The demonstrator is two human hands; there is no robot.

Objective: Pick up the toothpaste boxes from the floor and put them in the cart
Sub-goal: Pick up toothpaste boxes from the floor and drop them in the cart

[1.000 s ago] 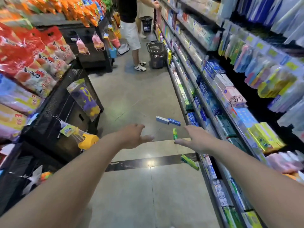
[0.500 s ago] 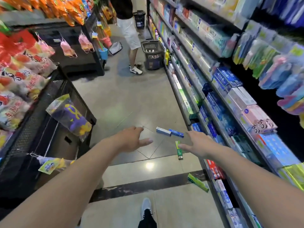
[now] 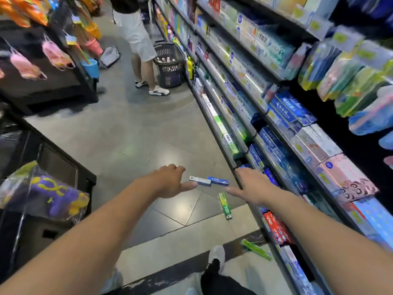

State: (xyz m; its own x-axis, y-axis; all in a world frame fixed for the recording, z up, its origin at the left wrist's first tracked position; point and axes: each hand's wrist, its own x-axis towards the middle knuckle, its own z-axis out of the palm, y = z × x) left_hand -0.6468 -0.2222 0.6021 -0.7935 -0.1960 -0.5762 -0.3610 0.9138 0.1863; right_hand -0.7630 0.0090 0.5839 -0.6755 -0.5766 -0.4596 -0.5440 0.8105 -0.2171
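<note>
Toothpaste boxes point(image 3: 225, 205) lie flat on floor point(image 3: 136, 133), axes differing.

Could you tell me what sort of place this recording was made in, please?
Most likely a supermarket or convenience store aisle. Long shelves on the right are packed with boxed toothpaste, a shopping basket stands on the floor beside another person, and snack bags hang on the left rack.

Bare forearms, dark trousers point(image 3: 214, 279), grey-white sneaker point(image 3: 217, 255).
</note>
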